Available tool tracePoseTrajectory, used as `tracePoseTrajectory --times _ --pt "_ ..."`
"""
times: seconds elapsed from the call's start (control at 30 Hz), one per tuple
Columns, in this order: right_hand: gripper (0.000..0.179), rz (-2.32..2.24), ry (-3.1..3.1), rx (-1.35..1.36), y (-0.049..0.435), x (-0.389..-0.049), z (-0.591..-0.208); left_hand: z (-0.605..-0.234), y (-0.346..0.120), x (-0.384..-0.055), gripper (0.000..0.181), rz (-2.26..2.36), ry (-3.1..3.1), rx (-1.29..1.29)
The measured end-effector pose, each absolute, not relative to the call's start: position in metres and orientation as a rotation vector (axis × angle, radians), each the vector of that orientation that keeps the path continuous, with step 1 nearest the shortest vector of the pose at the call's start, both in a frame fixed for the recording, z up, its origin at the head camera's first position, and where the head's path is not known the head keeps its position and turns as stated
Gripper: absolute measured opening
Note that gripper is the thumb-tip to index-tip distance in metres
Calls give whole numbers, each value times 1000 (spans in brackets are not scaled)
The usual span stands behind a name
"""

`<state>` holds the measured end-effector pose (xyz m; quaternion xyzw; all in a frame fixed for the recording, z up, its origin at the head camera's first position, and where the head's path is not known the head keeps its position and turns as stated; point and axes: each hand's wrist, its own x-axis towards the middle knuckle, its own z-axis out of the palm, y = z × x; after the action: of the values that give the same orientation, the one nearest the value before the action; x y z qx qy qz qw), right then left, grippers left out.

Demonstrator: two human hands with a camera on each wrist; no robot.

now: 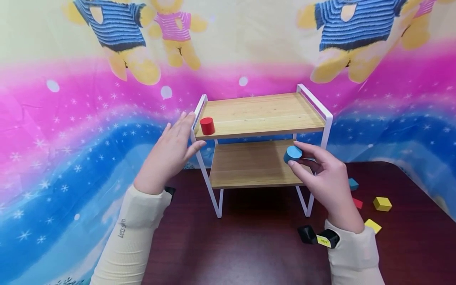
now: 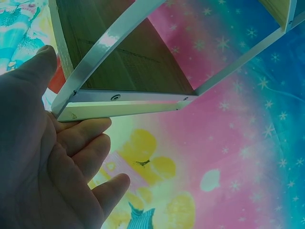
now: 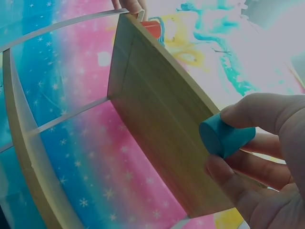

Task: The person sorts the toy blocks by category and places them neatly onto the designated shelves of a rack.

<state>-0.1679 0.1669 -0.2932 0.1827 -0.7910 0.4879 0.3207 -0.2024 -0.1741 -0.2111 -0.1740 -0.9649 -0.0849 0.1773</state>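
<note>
My right hand (image 1: 325, 176) pinches a blue cylinder block (image 1: 293, 154) between thumb and fingers, in front of the two-tier shelf's lower board (image 1: 249, 164). In the right wrist view the blue cylinder (image 3: 224, 135) overlaps the underside of the upper board (image 3: 152, 109). A red cylinder block (image 1: 207, 126) stands upright at the front left corner of the upper board (image 1: 263, 113). Beside that corner is my left hand (image 1: 171, 152), fingers extended along the white side frame, thumb toward the red cylinder. In the left wrist view the left fingers (image 2: 90, 138) lie at the frame's rail (image 2: 133, 95).
Right of the shelf, on the dark red table (image 1: 420, 245), lie a yellow block (image 1: 382, 204), a flat yellow block (image 1: 373, 226), a red block (image 1: 358, 203) and a blue block (image 1: 352, 184). A backdrop printed with bears (image 1: 121, 27) hangs behind.
</note>
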Motion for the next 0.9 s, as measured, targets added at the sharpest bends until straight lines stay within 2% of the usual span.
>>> tracePoseTrajectory --times 0.9 --pt "50 1304 -2017 594 147 -177 -265 -212 -173 -202 86 -248 -2722 -493"
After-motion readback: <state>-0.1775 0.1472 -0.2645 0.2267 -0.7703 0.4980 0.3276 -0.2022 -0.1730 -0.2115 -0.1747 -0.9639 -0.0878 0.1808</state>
